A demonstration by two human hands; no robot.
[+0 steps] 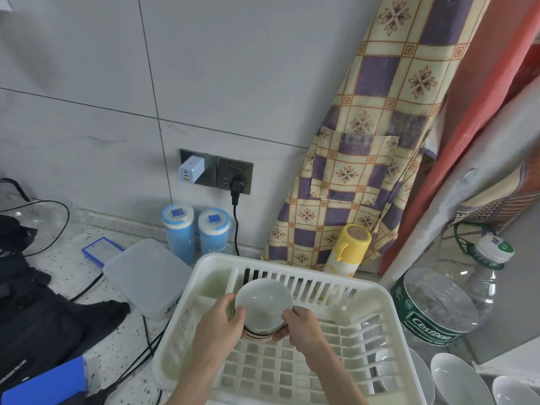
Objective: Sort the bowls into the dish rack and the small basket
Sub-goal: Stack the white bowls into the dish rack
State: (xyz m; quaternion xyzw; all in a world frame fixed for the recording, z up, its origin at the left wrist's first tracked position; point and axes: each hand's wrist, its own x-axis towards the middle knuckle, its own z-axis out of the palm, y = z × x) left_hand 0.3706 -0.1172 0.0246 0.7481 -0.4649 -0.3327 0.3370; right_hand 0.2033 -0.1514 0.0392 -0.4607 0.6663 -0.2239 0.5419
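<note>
Small stack of pale grey ceramic bowls [264,305], tilted w/ the opening facing the camera, sits at lower centre of frame, held over the cream plastic slatted dish rack [336,343]. Left hand [222,323] grips the stack's left rim, thumb curled over the edge; right hand [301,325] cups the right side & underside, fingers curled round it. More white bowls [455,378] lie at lower right, just beside the rack. Clear water jug w/ green label [444,305] at right. Speckled worktop [73,276] at left carries a frosted plastic lidded box [146,276] & two blue canisters [195,232] by the wall. Yellow-capped bottle [347,249] stands behind the rack.
</note>
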